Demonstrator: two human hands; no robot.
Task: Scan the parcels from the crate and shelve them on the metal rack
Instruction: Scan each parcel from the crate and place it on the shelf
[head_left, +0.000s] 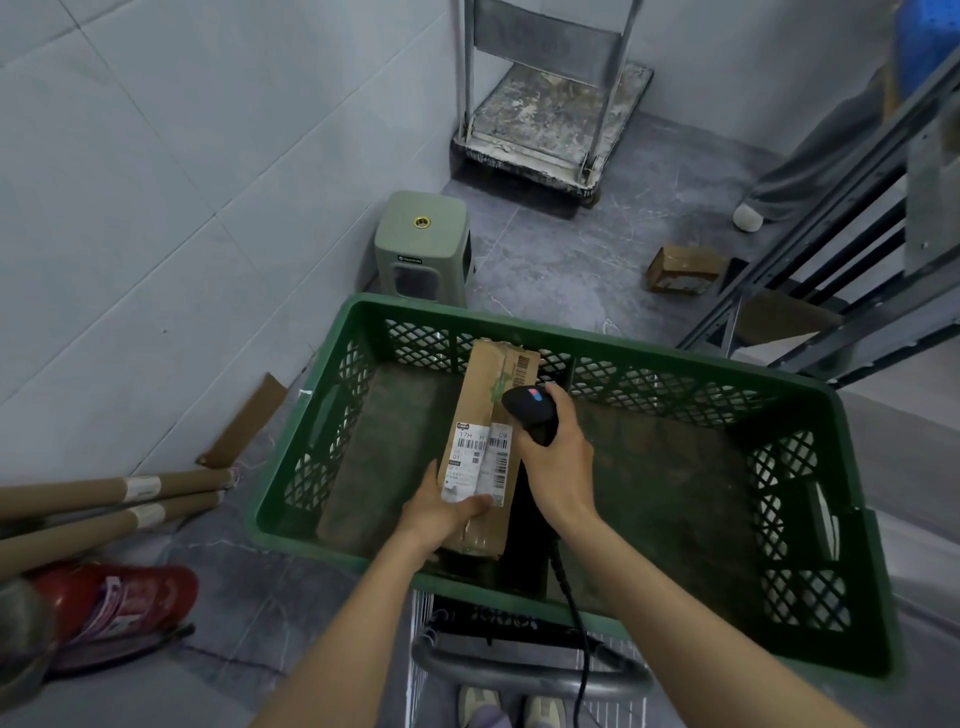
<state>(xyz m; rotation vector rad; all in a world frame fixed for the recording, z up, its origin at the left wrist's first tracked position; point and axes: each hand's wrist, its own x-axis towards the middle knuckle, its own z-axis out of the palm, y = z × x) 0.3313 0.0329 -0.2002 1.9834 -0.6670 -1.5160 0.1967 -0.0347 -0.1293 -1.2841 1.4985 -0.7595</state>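
Observation:
A long brown cardboard parcel (485, 410) with a white barcode label is held over the green plastic crate (623, 343). My left hand (441, 512) grips the parcel's near end, thumb on the label. My right hand (558, 457) is closed around a black corded barcode scanner (527, 408), whose head sits just right of the label and over the parcel. The crate's dark floor shows no other parcel, apart from something flat and pale against its right wall. The metal rack (831, 249) rises at the right edge, with dark steel rails.
The crate rests on a cart with a grey handle (530, 670). A small brown box (683, 270) lies on the floor by the rack. A green stool (423, 244), a platform trolley (556, 119), cardboard tubes (114, 501) and a red extinguisher (119, 605) stand along the tiled wall. A person's leg (810, 171) is at the far right.

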